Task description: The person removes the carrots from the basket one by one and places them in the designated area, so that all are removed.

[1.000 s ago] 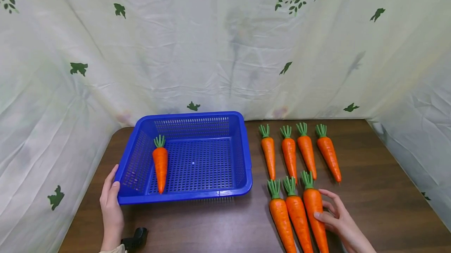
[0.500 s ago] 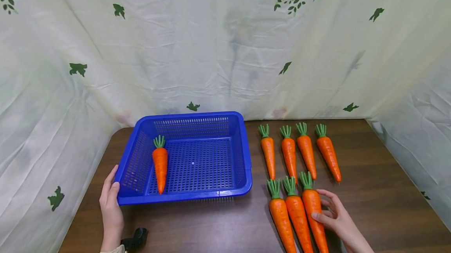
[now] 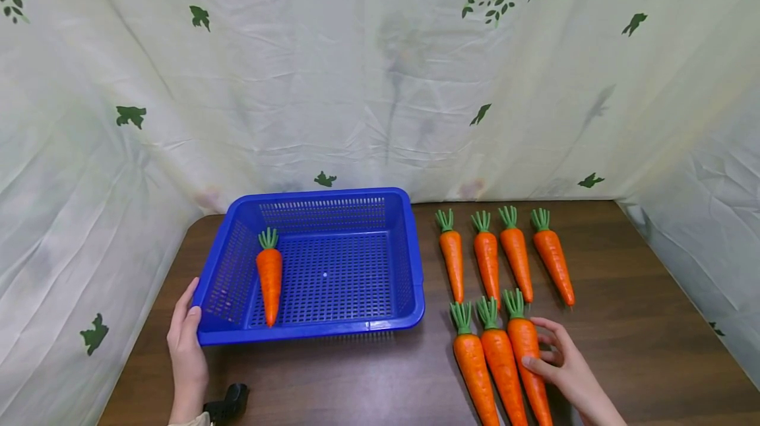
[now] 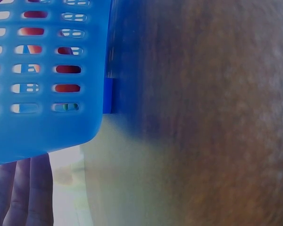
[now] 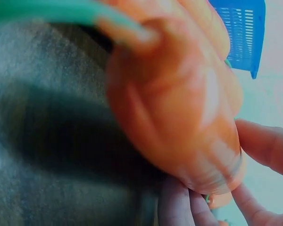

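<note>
A blue plastic basket (image 3: 332, 330) with slotted walls stands at the left of the table, one carrot (image 3: 270, 281) lying inside. My left hand (image 3: 187, 353) holds its left rim near the front corner; in the left wrist view the fingers (image 4: 40, 188) pass behind the basket, their tips hidden. At the right, my right hand (image 3: 567, 366) grips the rightmost front-row carrot (image 3: 525, 347), thumb on one side and fingers curled at the other. Beside that carrot lie two more, the middle carrot (image 3: 501, 366) and the left carrot (image 3: 473, 373).
Behind the front row, several carrots (image 3: 487, 261) lie in a line with green tops toward the back. A black object (image 3: 228, 403) sits by the left wrist. White cloth (image 3: 356, 83) with leaf prints walls off the back and sides of the brown table (image 3: 629, 320).
My right hand has shifted slightly left with its carrot, whose top now sits closer to the middle carrot. The left hand and the basket stay where they were.
</note>
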